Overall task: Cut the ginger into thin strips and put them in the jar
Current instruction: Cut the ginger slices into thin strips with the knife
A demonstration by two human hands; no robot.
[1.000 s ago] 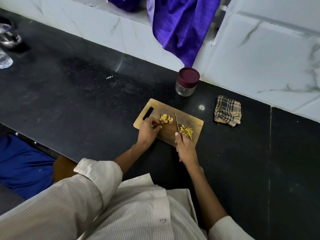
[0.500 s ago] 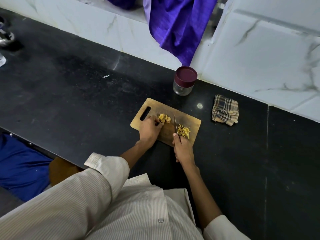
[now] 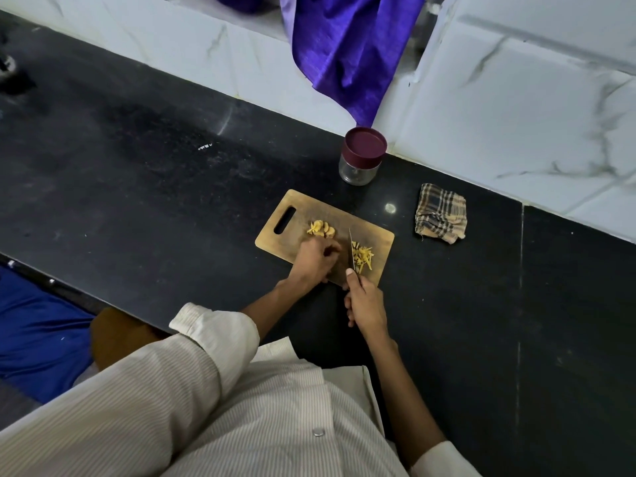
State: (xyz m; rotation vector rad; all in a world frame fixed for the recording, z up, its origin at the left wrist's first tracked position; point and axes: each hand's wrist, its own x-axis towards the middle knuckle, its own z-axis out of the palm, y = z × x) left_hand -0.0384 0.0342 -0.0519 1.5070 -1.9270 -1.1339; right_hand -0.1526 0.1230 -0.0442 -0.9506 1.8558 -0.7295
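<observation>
Judging from how the ginger lies, I'd call the cutting partly done. A heap of ginger strips (image 3: 362, 256) sits on the right part of the cutting board (image 3: 375, 235), and a smaller cluster of ginger slices (image 3: 321, 228) waits uncut toward the far left, near the handle slot. My right hand (image 3: 366, 304) is clenched round the handle of the knife (image 3: 351, 247), whose blade stands just left of the strips. My left hand (image 3: 315, 261) rests on the board with fingers curled; I cannot tell whether it pins a piece beneath them. The jar (image 3: 361, 156) stands beyond the board on the black table (image 3: 137, 187), its maroon lid on and no ginger visible inside, so slicing, opening and filling remain. A checked cloth (image 3: 440, 213) lies to the right.
</observation>
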